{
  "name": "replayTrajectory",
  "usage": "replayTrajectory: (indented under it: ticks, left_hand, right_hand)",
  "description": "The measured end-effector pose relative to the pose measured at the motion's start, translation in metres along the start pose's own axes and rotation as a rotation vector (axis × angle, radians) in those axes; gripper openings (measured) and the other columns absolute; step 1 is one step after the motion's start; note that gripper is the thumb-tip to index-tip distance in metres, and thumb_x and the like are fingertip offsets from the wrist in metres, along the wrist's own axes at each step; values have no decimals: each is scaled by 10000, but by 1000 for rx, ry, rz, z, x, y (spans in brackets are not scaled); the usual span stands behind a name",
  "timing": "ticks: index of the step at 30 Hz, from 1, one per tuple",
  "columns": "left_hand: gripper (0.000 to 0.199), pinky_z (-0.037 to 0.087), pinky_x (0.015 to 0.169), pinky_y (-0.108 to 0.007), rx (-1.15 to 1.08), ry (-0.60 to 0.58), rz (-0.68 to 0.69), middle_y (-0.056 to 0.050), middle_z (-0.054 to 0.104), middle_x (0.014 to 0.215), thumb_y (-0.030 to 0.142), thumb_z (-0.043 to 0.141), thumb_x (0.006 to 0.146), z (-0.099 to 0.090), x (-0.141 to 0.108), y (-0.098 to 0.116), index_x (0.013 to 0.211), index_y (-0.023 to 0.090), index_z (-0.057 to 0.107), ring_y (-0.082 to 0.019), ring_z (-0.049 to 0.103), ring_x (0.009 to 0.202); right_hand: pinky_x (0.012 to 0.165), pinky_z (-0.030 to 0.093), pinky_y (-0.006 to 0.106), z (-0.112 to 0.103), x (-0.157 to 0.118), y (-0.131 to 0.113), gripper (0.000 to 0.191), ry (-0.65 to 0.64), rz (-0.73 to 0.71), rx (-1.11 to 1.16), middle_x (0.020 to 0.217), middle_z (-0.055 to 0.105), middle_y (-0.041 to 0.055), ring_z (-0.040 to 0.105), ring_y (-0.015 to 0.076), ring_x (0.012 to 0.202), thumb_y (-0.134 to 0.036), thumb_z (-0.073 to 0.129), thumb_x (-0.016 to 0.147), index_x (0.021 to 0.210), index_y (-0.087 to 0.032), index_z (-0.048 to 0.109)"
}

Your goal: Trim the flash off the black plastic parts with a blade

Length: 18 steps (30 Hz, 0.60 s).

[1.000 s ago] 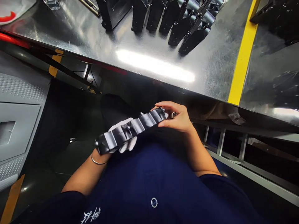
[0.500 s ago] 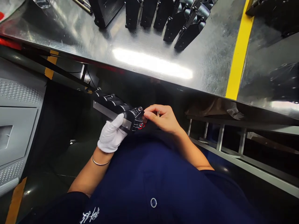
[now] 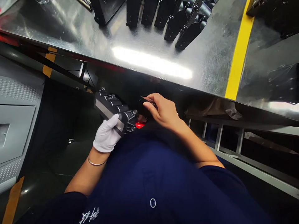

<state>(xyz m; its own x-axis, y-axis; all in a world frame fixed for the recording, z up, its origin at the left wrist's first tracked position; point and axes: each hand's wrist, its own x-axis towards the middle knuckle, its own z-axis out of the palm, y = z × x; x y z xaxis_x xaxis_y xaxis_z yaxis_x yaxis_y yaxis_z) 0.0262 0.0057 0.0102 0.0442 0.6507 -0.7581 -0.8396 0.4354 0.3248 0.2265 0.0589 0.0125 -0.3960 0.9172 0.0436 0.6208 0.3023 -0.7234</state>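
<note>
My left hand [image 3: 106, 134], in a white glove, is wrapped round the near end of a black ribbed part [image 3: 112, 104] that has a flat grey strip along its side. To the right of that part, my bare right hand [image 3: 163, 109] is closed on a small thin blade-like piece [image 3: 147, 99] between thumb and fingers. A gap separates the piece from the black part. Below the gap, a red object [image 3: 140, 125] shows beside the end of the part.
A metal table [image 3: 205, 62] crosses the top, with several black parts [image 3: 149, 14] standing on it and a yellow strip [image 3: 239, 56] at right. A grey cabinet [image 3: 16, 124] stands left; a metal rack [image 3: 257, 171] lies at lower right.
My right hand has drawn away from the black part, up and to the right, with the thin piece. My left hand and the black part have shifted slightly left and tilted.
</note>
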Motion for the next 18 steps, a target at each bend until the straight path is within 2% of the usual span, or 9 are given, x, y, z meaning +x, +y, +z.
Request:
replayTrajectory:
  ticks: [2, 5, 7, 10, 13, 15, 18]
  left_hand:
    - [180, 589, 691, -183, 24, -75, -51, 21, 675, 672, 17, 629, 677, -5, -3, 1, 612, 184, 615, -123, 691, 678]
    - [166, 598, 646, -223, 113, -175, -67, 7, 681, 685, 45, 687, 561, -10, -7, 1, 607, 184, 609, -157, 686, 657]
    - [192, 616, 721, -304, 185, -221, -58, -24, 703, 758, 93, 732, 543, -12, -8, -1, 696, 183, 660, -217, 708, 748]
    - [292, 610, 805, -356, 237, -245, -51, -38, 701, 768, 126, 772, 560, -12, -8, -4, 838, 182, 705, -255, 714, 828]
    - [220, 609, 768, -281, 189, -213, -56, -26, 696, 738, 85, 718, 628, -9, -8, -6, 828, 173, 707, -207, 712, 782]
    - [160, 589, 730, -184, 91, -136, -61, -5, 682, 690, 24, 627, 698, -3, -9, -7, 742, 166, 686, -135, 697, 701]
    - [309, 533, 639, -72, -65, 18, -106, 20, 642, 599, -33, 454, 825, 8, -12, -7, 664, 153, 642, -50, 642, 559]
  right_hand:
    - [708, 296, 114, -4, 2, 1, 507, -124, -82, 3, 855, 588, 50, 466, -4, 757, -469, 306, 1022, 945, -87, 630]
    - [727, 300, 127, -8, 0, -5, 548, -252, -359, 87, 814, 573, 37, 462, -3, 757, -499, 290, 1022, 880, -92, 629]
    - [702, 277, 145, -8, -1, -8, 600, -231, -502, 95, 783, 551, 35, 439, 8, 747, -620, 362, 967, 858, -92, 625]
    - [661, 222, 166, -6, -2, -9, 665, -195, -572, 40, 694, 482, 37, 369, 14, 692, -703, 429, 898, 748, -75, 589]
    - [643, 186, 177, -3, -1, -7, 640, -101, -579, -20, 623, 421, 38, 306, 17, 650, -639, 490, 899, 630, -60, 519]
    - [636, 159, 185, -1, 0, -5, 631, -4, -602, -53, 594, 388, 40, 279, 21, 637, -588, 506, 911, 581, -52, 467]
    - [647, 164, 187, 1, 1, -3, 628, 78, -600, -114, 613, 400, 41, 299, 22, 655, -588, 461, 933, 605, -52, 476]
